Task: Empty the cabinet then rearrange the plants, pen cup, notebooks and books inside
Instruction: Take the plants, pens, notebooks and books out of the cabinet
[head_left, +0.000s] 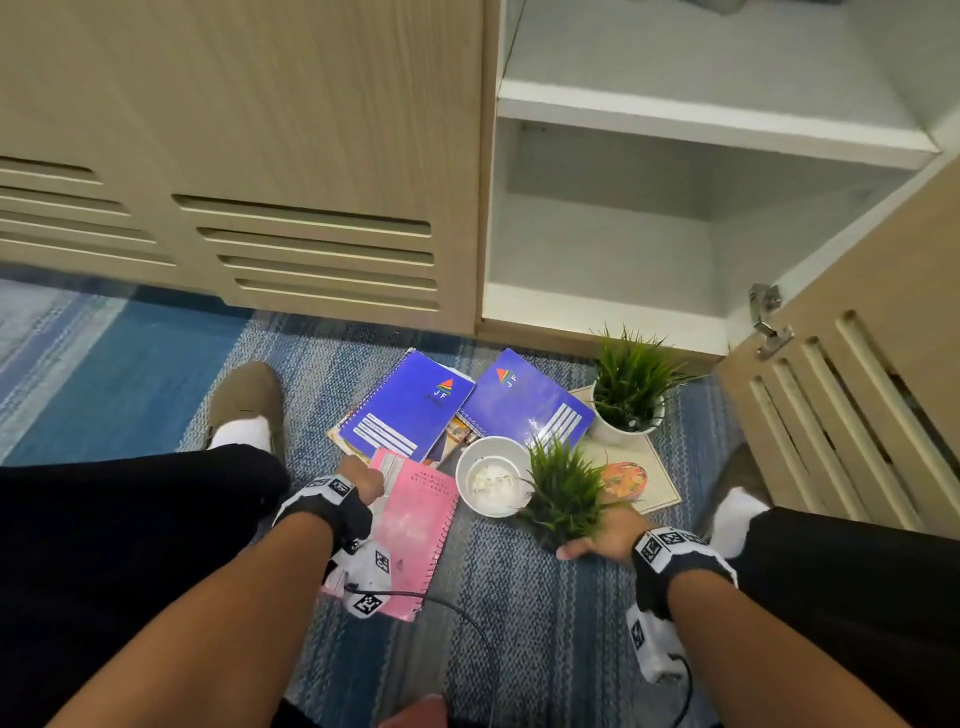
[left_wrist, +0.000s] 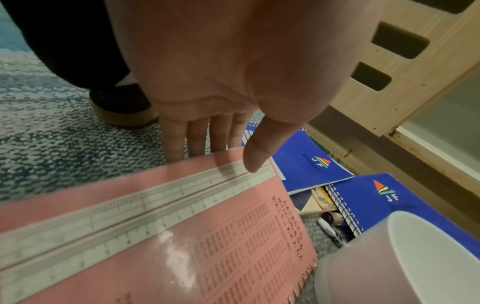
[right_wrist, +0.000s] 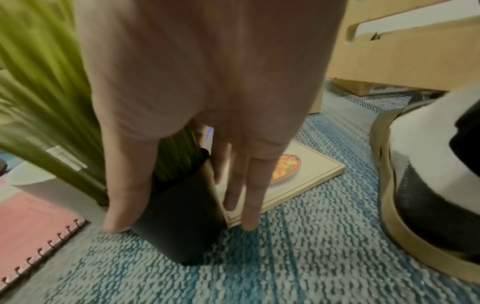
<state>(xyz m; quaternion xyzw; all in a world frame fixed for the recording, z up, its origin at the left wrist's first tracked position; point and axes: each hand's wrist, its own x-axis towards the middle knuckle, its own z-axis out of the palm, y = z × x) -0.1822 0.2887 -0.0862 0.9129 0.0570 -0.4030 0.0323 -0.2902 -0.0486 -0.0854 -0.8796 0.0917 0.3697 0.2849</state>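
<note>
The light but top-heavy dark-potted green grass plant (right_wrist: 179, 222) on the carpet is clasped low round its smooth pot by the right hand (head_left: 602, 538). The floppy pink spiral-bound notebook (left_wrist: 182, 236), under the left hand (left_wrist: 221, 86), is pinched at its far edge, thumb above and fingers beneath.

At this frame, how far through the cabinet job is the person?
Emptying looks done: the visible cabinet shelves are bare. In hand: left hand holds the pink notebook, right hand the black-potted plant. Left: blue notebooks, white-potted plant, white cup, book remain on the carpet.
</note>
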